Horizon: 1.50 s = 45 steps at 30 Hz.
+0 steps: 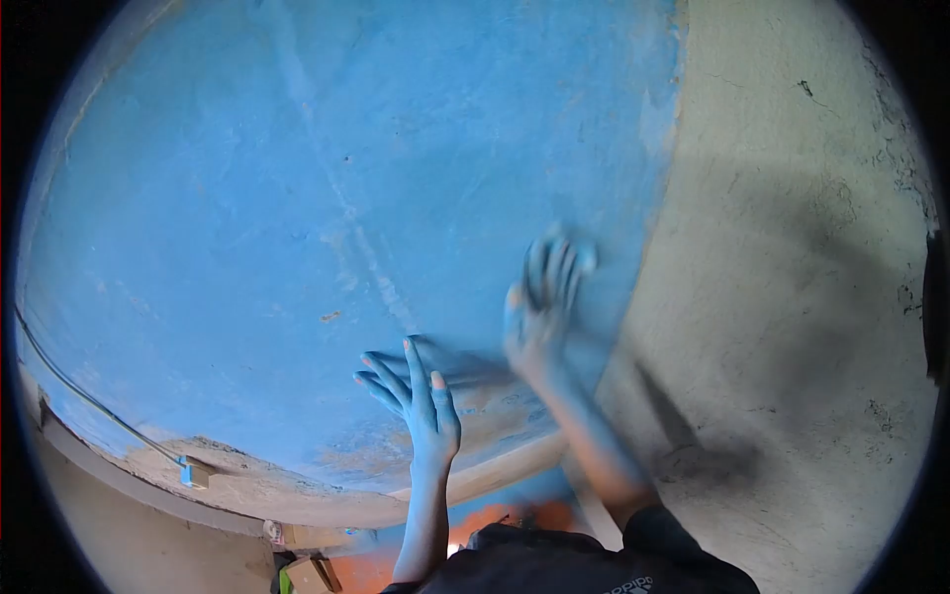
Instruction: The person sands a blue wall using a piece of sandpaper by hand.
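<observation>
A large blue-painted wall (297,198) fills most of the view, with pale scuffs and a whitish streak running down it. My left hand (424,401) is raised near the lower part of this wall, its fingers spread and nothing in them; whether the fingertips touch the paint I cannot tell. Higher and to the right, my right hand (544,297) is at the blue wall, blurred by motion. Its fingers are bent over a small pale-blue thing (588,258) that shows beside the fingertips, too smeared to name. Bluish colour tints both hands.
A greenish-grey wall (772,247) meets the blue one at the right and carries shadows. A cable (94,398) runs to a small electrical box (195,473) at lower left. Bare, worn plaster lines the blue wall's bottom edge. A cardboard box (309,576) stands at lower left.
</observation>
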Motion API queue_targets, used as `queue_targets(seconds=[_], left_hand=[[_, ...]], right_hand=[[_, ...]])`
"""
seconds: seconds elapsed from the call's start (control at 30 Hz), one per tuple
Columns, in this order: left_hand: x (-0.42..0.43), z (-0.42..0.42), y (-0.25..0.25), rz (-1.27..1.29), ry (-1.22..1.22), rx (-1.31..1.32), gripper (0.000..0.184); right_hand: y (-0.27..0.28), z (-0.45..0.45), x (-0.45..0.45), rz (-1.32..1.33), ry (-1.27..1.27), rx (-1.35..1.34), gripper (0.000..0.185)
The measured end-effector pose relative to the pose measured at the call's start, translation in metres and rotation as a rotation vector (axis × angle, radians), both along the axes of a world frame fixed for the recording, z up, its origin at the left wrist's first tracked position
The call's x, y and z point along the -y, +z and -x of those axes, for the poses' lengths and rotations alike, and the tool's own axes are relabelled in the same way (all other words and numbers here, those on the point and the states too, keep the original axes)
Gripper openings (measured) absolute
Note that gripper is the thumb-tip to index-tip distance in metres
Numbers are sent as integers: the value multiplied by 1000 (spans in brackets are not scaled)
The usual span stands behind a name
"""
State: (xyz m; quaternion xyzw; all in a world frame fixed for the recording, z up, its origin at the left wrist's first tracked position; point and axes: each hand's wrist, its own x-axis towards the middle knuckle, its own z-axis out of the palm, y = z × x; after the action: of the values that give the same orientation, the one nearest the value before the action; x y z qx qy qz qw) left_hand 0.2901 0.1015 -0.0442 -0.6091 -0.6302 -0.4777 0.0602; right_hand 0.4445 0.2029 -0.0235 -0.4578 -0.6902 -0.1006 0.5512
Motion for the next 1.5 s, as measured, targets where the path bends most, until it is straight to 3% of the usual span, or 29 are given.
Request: queue_targets(seconds=[0.1, 0.17, 0.2, 0.27, 0.3, 0.43, 0.53, 0.67, 0.77, 0.87, 0.93, 1.0, 1.03, 1.07, 1.2, 1.27, 1.4, 1.43, 1.5], left_hand=[[2, -4, 3, 3, -8, 9, 55], [1, -8, 3, 8, -17, 12, 56], [1, -6, 4, 7, -23, 13, 56], [2, -6, 2, 5, -41, 6, 55], [5, -4, 2, 8, -53, -1, 55], [8, 1, 2, 43, -71, 5, 54], [13, 3, 8, 0, -114, 47, 51], [14, 14, 1, 20, -82, 27, 51], [18, 23, 3, 39, -74, 9, 51], [23, 37, 5, 36, -49, 16, 51], [24, 49, 7, 27, -27, 25, 51], [27, 59, 12, 3, -26, 28, 52], [30, 64, 12, -5, -31, 30, 52], [32, 68, 12, -5, -31, 29, 52], [42, 95, 12, 20, -15, -14, 53], [45, 112, 13, 23, -1, -25, 53], [55, 134, 12, 2, 13, -11, 51], [57, 139, 12, -1, 15, -12, 51], [63, 149, 10, 5, 38, -29, 52]], right_hand=[[43, -19, -14, -64, -33, -157, 59], [-36, 4, -8, 84, -3, -123, 59], [-61, 19, 12, 14, -11, -57, 58], [-109, 32, 35, 129, 56, -18, 58], [-95, 30, 27, 72, 33, -5, 58], [52, -10, 0, -153, 25, -11, 56], [84, 0, -12, -144, -18, -162, 56], [-38, 52, 31, 124, 109, -84, 60], [-77, 52, 47, 92, 122, 160, 60], [21, 38, 28, 40, 81, 70, 59], [78, 31, 14, -143, 71, 28, 61], [74, 54, 14, -67, -19, -65, 62], [66, 69, 14, -26, -69, -109, 62], [22, 88, 19, 60, -100, -64, 63], [-167, 143, 63, 215, 188, 122, 66], [-112, 148, 60, 110, 123, 3, 65], [54, 133, 39, -73, 58, -54, 65], [73, 134, 38, -108, 60, -99, 65], [40, 155, 45, -37, 12, -89, 65]])
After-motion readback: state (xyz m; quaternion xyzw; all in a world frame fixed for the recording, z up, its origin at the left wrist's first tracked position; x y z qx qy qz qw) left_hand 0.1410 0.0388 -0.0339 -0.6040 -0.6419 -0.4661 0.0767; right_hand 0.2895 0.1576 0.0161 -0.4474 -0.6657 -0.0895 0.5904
